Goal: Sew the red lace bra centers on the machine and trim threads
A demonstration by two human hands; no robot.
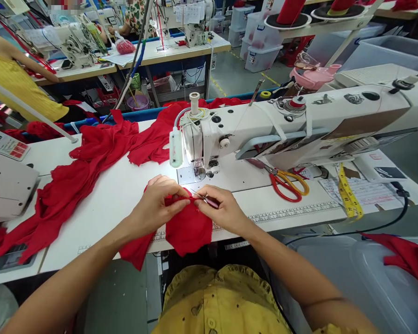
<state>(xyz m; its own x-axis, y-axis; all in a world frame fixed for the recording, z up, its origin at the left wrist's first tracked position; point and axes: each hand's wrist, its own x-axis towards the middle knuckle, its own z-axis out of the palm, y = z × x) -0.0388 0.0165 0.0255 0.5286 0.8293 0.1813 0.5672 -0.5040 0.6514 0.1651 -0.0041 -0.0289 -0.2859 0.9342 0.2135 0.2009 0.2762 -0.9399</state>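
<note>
In front of the sewing machine's needle area, my left hand [160,199] pinches a piece of red fabric [190,227] between thumb and fingers. The cloth hangs over the table's front edge. Close beside it, my right hand [223,208] is closed around a small pink-handled tool [212,201] with a thin metal tip. That tip meets the fabric at my left fingertips; its exact kind is hard to make out. Just behind my hands is the white sewing machine [237,134], its presser foot [198,170] above the metal plate.
Scissors [287,183] with red and orange handles lie right of my hands. Beyond them are a yellow tape measure [348,195] and papers. A long pile of red fabric [80,171] runs along the left. A person in yellow [17,79] works behind it. A plastic bin [341,264] stands at right.
</note>
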